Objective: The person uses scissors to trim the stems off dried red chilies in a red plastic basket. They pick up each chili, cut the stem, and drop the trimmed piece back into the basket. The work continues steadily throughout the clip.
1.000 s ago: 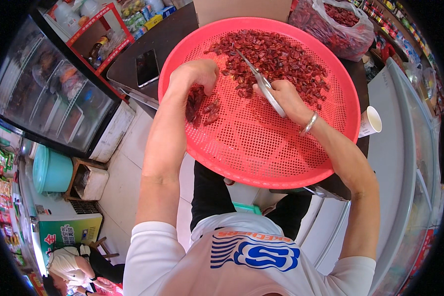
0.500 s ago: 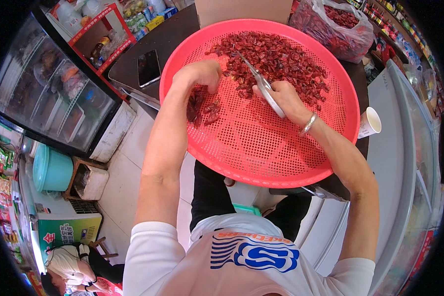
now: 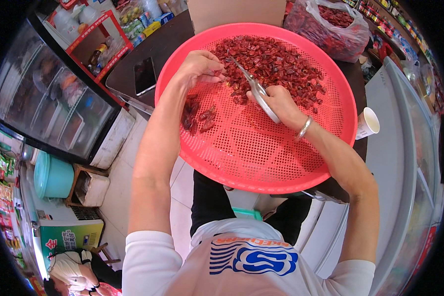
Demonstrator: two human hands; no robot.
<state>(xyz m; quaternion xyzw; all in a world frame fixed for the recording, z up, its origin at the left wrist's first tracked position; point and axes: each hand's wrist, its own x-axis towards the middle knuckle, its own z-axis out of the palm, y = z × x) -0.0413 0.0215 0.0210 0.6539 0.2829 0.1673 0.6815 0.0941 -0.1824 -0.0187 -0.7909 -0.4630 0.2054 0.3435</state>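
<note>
A wide red plastic sieve tray [image 3: 261, 148] lies in front of me. Cut pieces of dried red chili [image 3: 276, 64] cover its far part. My right hand [image 3: 280, 104] grips metal scissors [image 3: 263, 97], whose blades point to the far left over the pieces. Beside the blade tips, my left hand [image 3: 201, 68] is closed in a pinch on a dried chili, mostly hidden by the fingers. A small heap of whole dried chilies [image 3: 197, 116] lies at the tray's left edge, below my left wrist.
A clear bag of dried chilies [image 3: 330, 29] stands beyond the tray at the right, beside a cardboard box [image 3: 237, 12]. A phone [image 3: 145, 76] lies on the dark table, left of the tray. A paper cup [image 3: 367, 123] stands at the right. Another person [image 3: 71, 269] sits at lower left.
My left hand has lifted from the whole chilies and moved slightly away from me, its fingers now pinched near the scissor tips. The right hand with the scissors has barely moved.
</note>
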